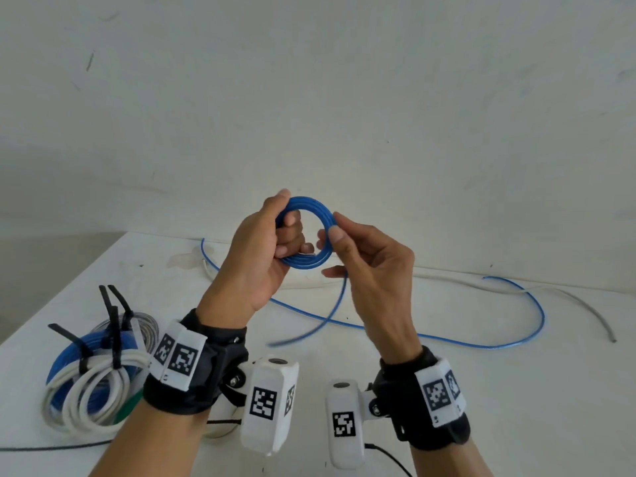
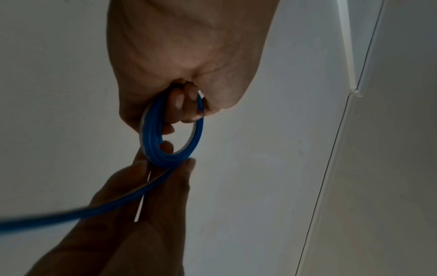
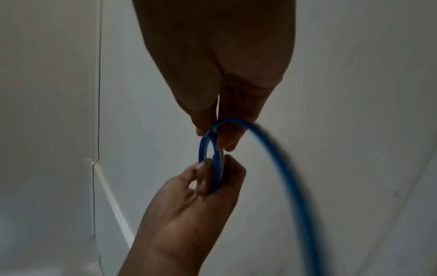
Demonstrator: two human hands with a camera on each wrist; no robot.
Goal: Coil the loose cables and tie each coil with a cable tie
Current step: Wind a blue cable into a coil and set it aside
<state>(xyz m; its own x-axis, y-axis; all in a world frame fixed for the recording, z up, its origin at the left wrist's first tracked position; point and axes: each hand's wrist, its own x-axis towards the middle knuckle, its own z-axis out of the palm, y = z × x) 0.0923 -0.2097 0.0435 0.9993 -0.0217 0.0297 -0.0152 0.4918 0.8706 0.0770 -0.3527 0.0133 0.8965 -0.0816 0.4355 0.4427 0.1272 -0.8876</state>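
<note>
While the white wall (image 1: 309,98) fills the whole background, a white table (image 1: 481,390) runs along its foot, scuffed near the back edge. On the table's near left corner lies a heap of finished coils (image 1: 93,366), blue, white and grey cable, bound with black cable ties (image 1: 113,325) whose tails stick upward. A loose grey cable (image 1: 568,301) trails along the back right of the surface.

Above the table, held up in the air between both hands, is a small blue cable coil (image 1: 309,232). Its ring stands roughly upright and faces the person, so its axis points toward them. From the coil's lower right the loose blue cable (image 1: 447,339) drops to the table, crosses itself and sweeps away to the right in a long curve, ending near the back.

The left hand (image 1: 265,256) has its fingers curled through the ring and its thumb laid over the top, gripping the left side. The right hand (image 1: 371,266) pinches the right side of the ring between thumb and forefinger, the other fingers loosely bent below.

Both wrists carry black straps with white camera housings (image 1: 268,401) bearing square black-and-white coded markers; no readable writing shows.
</note>
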